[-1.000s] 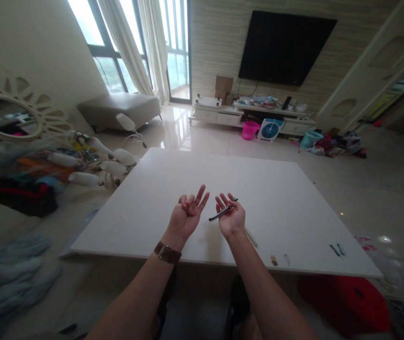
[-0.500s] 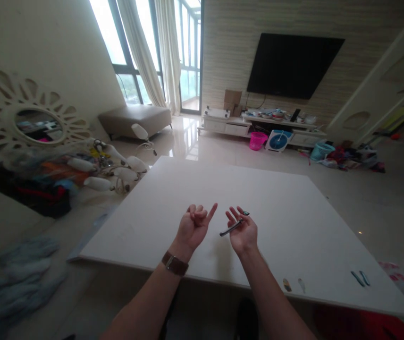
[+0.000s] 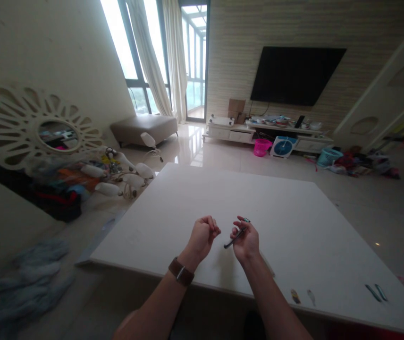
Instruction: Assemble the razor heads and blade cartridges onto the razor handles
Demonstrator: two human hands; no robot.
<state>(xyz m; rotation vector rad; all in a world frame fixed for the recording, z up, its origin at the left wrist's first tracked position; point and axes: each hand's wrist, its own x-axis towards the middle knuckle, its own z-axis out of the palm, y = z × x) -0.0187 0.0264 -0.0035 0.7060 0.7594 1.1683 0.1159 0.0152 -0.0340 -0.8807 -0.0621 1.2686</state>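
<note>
My right hand [image 3: 246,242] is curled around a thin dark rod-like tool [image 3: 236,234], which sticks out past the fingers to the left and at the top. My left hand [image 3: 204,234], with a brown watch strap at the wrist, is closed into a fist just left of it; nothing shows in it. Both hands hover above the near part of a big white table [image 3: 294,226], a few centimetres apart.
Several small items [image 3: 301,296] and two thin greenish pieces [image 3: 376,292] lie near the table's front right edge. A white lamp fixture [image 3: 124,177] and clutter sit on the floor at left. A TV [image 3: 296,74], a low cabinet and baskets stand at the far wall.
My left hand's spread fingers have folded into a fist. My right hand has closed around the dark tool. The camera has tilted up a little.
</note>
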